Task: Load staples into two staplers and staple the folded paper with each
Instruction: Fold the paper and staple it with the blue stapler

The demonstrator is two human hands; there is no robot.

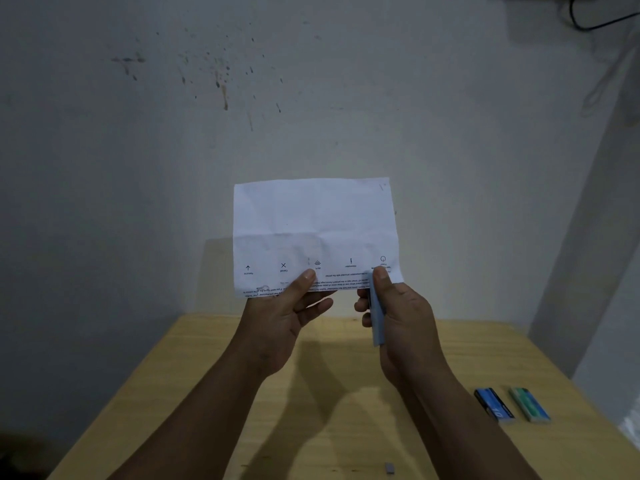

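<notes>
A folded white paper (313,216) with printed text and icons is held up above the table, upright in front of the wall. My left hand (294,306) pinches its lower edge near the middle, thumb on the front. My right hand (398,313) grips a small pale blue stapler (376,317), whose tip sits at the paper's lower right corner, with the thumb pressing on top. A staple mark shows near the paper's upper right corner (382,187).
A light wooden table (329,410) lies below my arms. Two staple boxes rest at its right side, a blue one (493,405) and a green one (530,405). A small strip of staples (390,468) lies near the front edge. A stained wall stands behind.
</notes>
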